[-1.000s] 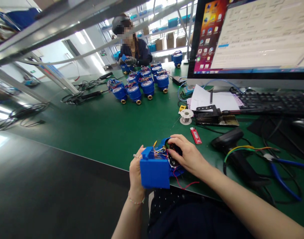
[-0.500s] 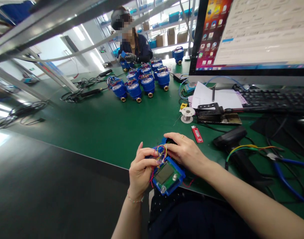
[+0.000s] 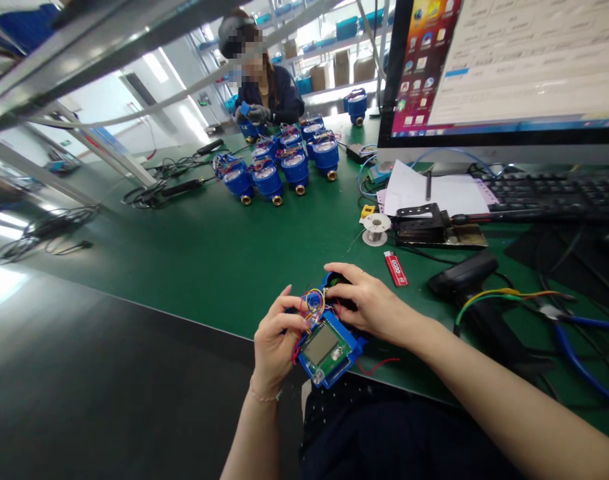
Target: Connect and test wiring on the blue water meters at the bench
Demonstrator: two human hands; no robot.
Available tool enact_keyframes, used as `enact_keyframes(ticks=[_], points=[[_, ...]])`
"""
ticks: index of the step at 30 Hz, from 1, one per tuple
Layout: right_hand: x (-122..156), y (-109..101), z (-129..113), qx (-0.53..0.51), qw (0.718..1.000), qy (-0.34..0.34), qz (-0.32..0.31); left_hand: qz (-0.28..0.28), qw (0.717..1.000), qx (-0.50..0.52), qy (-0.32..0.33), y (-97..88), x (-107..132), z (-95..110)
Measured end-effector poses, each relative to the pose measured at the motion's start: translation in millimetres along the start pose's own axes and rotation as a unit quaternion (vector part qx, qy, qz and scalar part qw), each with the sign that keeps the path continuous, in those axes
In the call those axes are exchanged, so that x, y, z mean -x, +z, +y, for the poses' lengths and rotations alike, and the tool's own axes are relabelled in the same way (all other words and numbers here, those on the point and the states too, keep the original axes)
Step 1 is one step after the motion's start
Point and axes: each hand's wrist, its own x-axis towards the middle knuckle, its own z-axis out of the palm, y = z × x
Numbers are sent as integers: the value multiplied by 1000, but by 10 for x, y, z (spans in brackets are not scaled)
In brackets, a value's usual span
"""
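Observation:
Near the table's front edge I hold a blue meter housing [image 3: 358, 348] with a green circuit board [image 3: 329, 363] and a grey display [image 3: 320, 344] facing up. My left hand [image 3: 277, 337] grips its left side, with fingertips on the thin coloured wires [image 3: 315, 301] at its upper end. On the far side, my right hand [image 3: 372, 300] curls its fingers over the dark, open part of the blue housing; the fingertips are partly hidden. A loose red wire [image 3: 382, 364] sticks out below my right hand.
Several blue water meters [image 3: 267, 180] with brass fittings stand further back, before a co-worker [image 3: 274, 93] in grey gloves. To the right are a solder spool [image 3: 376, 229], a red packet [image 3: 396, 269], a soldering iron stand [image 3: 424, 227], a barcode scanner [image 3: 477, 300], blue-handled pliers [image 3: 579, 367] and a monitor [image 3: 504, 150].
Both hands and the blue housing have shifted slightly left. My right fingers have bent further into the dark part, and more of the loose red wire shows.

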Motion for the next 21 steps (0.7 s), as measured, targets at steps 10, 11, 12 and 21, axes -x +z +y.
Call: enact_keyframes(ticks=[10,11,12,21], points=[[68,-114,38,-129,978,118,117,-20,1000,-3,3,-51,-10,-3],[73,-119,26,-125,977,120,126,-25,1000,-9,3,-53,-16,-5],[80,-122,6,-111,979,113,130,-32,999,-15,3,-57,-22,-7],[178,-42,-269,183,975,44,116,-57,998,-30,-1,-79,-53,7]])
